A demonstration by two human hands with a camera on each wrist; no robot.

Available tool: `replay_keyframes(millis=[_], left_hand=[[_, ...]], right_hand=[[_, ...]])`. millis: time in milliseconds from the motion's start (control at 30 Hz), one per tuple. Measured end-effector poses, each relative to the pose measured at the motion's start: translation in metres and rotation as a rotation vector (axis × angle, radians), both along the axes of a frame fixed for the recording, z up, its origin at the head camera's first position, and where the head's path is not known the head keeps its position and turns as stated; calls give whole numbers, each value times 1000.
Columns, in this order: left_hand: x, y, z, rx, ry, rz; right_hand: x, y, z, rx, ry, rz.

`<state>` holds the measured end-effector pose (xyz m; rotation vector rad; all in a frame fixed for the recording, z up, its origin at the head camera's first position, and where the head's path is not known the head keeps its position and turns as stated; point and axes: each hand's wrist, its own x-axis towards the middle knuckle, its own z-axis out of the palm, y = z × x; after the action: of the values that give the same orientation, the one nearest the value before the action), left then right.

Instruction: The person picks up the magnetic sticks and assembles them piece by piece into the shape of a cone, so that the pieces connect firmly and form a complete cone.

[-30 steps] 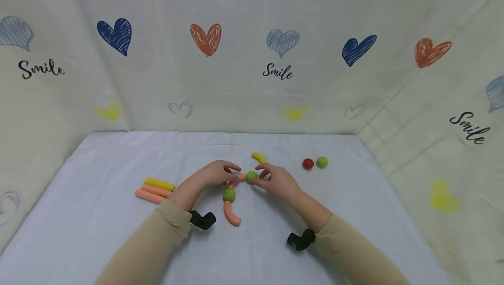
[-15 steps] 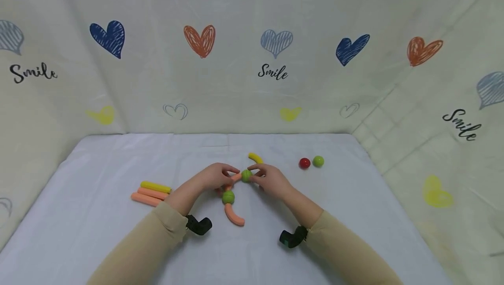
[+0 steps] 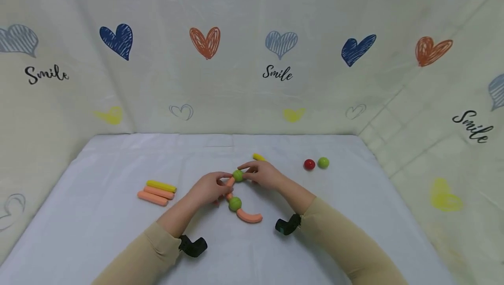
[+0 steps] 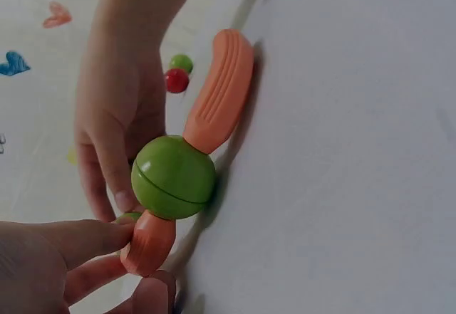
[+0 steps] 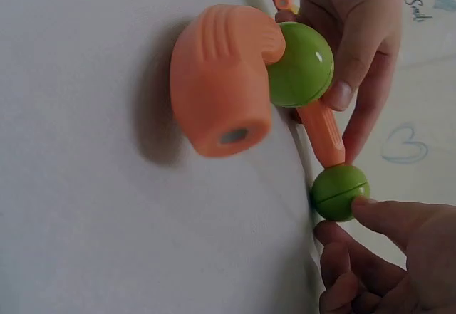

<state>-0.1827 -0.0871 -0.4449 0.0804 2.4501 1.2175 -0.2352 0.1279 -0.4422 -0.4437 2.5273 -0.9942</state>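
A chain of toy pieces lies across the middle of the table, joined end to end. At its near end is a curved orange rod [image 3: 250, 217] with ridged sides; a grey spot shows in its end face in the right wrist view. It meets a green ball [image 3: 235, 204], then a second orange rod [image 4: 149, 244], then a farther green ball [image 3: 238, 175]. My left hand [image 3: 208, 188] pinches the second rod between thumb and fingers, partly covering it. My right hand [image 3: 265, 175] pinches the farther ball [image 5: 335, 194] from the right.
Left of the hands lie a straight yellow rod [image 3: 162, 185] and two straight orange rods [image 3: 152, 198], side by side. A yellow piece [image 3: 258, 157] sits behind my right hand, partly hidden. A red ball [image 3: 309, 164] and a green ball [image 3: 323, 162] rest at the back right.
The chain has turned: its curved near rod has swung to the right, and the farther ball has shifted left together with my right hand. My left hand has come slightly nearer.
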Motion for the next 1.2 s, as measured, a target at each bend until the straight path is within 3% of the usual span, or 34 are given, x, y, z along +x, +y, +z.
replay_keyframes(millis=[200,467,767,1033,1200], left_hand=[[12,-3,-3,23,16,66],[16,-1,-3,6,27,97],[7,2,-3,-86,119,110],[-3,5,-5,-56,130,86],[-8,6,-5,-19,117,76]], right_hand=[[-1,-7,1,-13,-27,34],[1,-7,3,-1,-3,49],[-4,12,12,49,84,-37],[-14,44,23,80,117,-142],[-22,56,20,95,105,-180]])
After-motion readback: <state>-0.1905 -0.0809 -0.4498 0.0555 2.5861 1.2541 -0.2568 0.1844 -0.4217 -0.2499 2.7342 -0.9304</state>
